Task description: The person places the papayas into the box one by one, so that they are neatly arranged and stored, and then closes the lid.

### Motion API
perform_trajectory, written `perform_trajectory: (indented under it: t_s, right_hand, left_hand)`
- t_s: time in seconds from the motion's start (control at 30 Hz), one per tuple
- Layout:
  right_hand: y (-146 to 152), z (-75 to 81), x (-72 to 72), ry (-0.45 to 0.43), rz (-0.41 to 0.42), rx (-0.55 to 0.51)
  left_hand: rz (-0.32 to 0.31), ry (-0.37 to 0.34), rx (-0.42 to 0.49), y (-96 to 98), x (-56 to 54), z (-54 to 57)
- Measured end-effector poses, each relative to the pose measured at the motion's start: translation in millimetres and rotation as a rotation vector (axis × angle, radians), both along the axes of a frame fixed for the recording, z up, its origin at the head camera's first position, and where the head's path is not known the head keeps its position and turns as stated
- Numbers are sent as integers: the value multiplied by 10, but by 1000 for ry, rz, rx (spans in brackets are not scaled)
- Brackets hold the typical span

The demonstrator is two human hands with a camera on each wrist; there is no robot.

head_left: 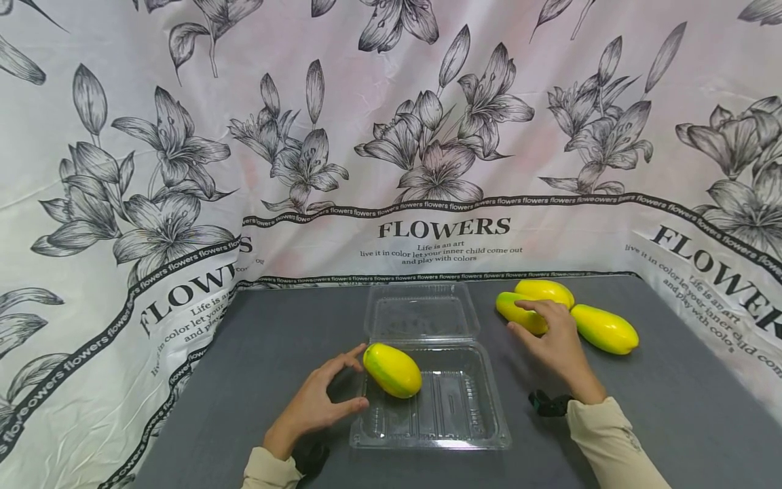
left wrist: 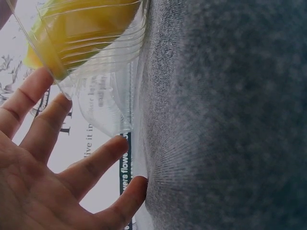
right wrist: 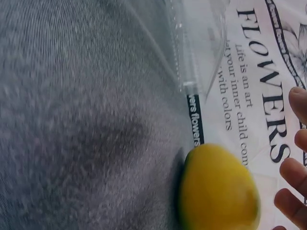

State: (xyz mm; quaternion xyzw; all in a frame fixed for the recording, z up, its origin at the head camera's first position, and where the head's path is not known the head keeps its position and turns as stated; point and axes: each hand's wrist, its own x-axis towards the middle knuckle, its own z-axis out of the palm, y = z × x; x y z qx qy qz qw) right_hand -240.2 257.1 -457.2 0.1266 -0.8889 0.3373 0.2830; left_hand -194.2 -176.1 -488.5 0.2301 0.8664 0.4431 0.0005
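Cream sleeves [head_left: 613, 441] are edging into the foreground on both sides, and just ahead of them dark wrist bands [head_left: 550, 403] are showing below each palm. Left of centre, the left hand [head_left: 318, 401] is standing with fingers and thumb spread well apart, gripping nothing; its fingertips are hovering right at the side of a clear plastic tray [head_left: 493, 407], and in the left wrist view two of them are appearing to meet the rim.

Inside that tray, a yellow-green fruit [head_left: 393, 370] is lying at a slant in the left half, its greener end leaning toward the left rim, close to the index fingertip.

Over on the right, the right hand [head_left: 559, 343] is arching at a small cluster, fingers bent and parted from the thumb, not clamped on anything; whether any fingertip is touching, I cannot tell. Directly at those fingers, the front fruit [head_left: 510, 307] is resting on the grey table [head_left: 293, 326]. To its right, another fruit [head_left: 607, 329] is lying aslant, and just behind, a third fruit [head_left: 546, 292] is sitting.

Behind the tray, its clear lid [head_left: 421, 312] is lying folded back. Farthest off, a pale cloth [head_left: 305, 251] is hanging, showing printed lilies and "FLOWERS".
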Motion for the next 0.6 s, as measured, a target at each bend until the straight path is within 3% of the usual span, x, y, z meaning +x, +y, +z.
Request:
perform_trajectory:
  t_s: [0.4,0.6]
  right_hand:
    - [98,-58,-137,-47,-84,5]
    - [116,-152,-168,-15,-111,-16]
  left_hand:
    - [-1,-8,7,-1,3,6]
    - [15,-25,2,10,-1,4]
